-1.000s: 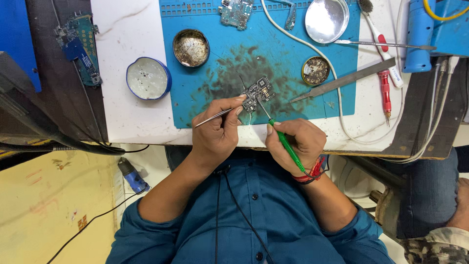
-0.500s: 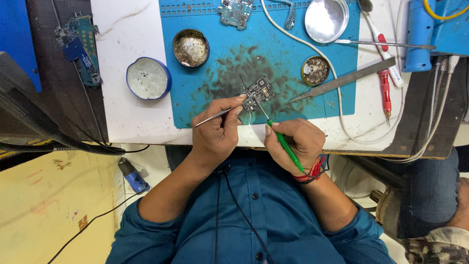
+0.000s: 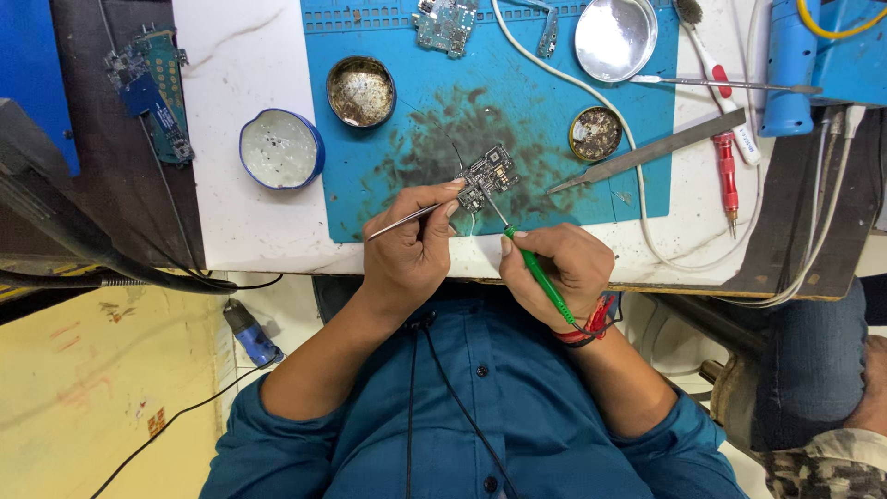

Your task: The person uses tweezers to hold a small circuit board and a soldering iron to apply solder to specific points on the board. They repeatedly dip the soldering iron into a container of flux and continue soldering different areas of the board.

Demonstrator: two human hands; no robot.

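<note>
- Head view: the left hand's fingers are closed tight on a pair of thin metal tweezers. The thumb and forefinger reach forward to the near edge of the small circuit board.
- The right hand's fingers are closed in a pen grip around a green-handled tool. Its thin metal tip slants up to the board's near edge.
- The left hand and right hand sit close together at the near edge of the table.
- The circuit board lies flat on the stained middle of the blue mat, just beyond both hands.
- As a judgement, the step in hand is fine point work on the board, which the left fingers steady while the tip touches it. Any further touch calls for a still board and a small, exact placing of the tip.
- Farther out on the mat are a round tin and a smaller tin.
- A flat metal file lies across the mat's right edge, with a red-handled tool beside it.
- A blue-rimmed dish stands left of the mat, well apart from the hands.
</note>
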